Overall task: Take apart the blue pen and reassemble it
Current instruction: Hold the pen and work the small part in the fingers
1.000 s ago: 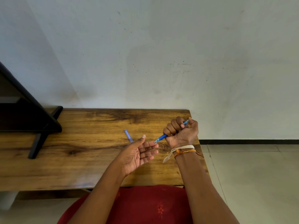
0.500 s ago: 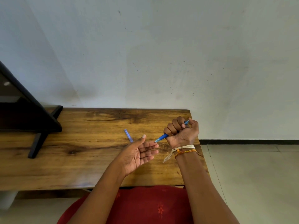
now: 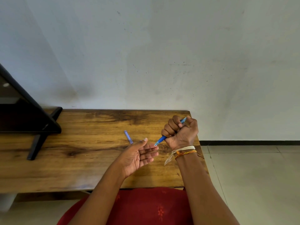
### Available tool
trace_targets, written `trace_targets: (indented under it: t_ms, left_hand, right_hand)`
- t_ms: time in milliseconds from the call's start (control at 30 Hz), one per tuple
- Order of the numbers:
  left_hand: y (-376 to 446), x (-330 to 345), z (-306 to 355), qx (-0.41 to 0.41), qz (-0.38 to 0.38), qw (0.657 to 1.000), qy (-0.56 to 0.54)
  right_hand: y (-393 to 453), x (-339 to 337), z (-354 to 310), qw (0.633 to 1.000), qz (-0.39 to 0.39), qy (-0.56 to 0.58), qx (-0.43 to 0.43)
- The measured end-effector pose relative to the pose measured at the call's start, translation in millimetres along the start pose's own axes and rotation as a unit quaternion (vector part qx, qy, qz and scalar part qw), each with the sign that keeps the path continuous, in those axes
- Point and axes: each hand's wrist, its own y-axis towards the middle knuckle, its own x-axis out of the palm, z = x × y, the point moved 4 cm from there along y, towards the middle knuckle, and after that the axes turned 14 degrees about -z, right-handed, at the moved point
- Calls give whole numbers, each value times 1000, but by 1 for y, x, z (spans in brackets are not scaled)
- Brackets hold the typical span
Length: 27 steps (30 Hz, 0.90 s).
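The right hand [image 3: 180, 132] is fisted around the blue pen [image 3: 160, 140], its tip poking out toward the open, empty left hand [image 3: 138, 156], while the pen cap [image 3: 128, 136] lies on the table [image 3: 65, 159] beyond.

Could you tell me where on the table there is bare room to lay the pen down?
The widest bare stretch of table lies between the black stand and the left hand. Another runs along the wall behind the cap. It is crowded near the right edge, where the right hand holds the pen.
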Motion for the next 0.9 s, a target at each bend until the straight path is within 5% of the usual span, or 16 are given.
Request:
trace_targets:
  t_ms: [900]
  left_hand:
    - [-2,3,2,1,0,1000,16]
  right_hand:
    - [-1,-6,-2,998,21,49,-16]
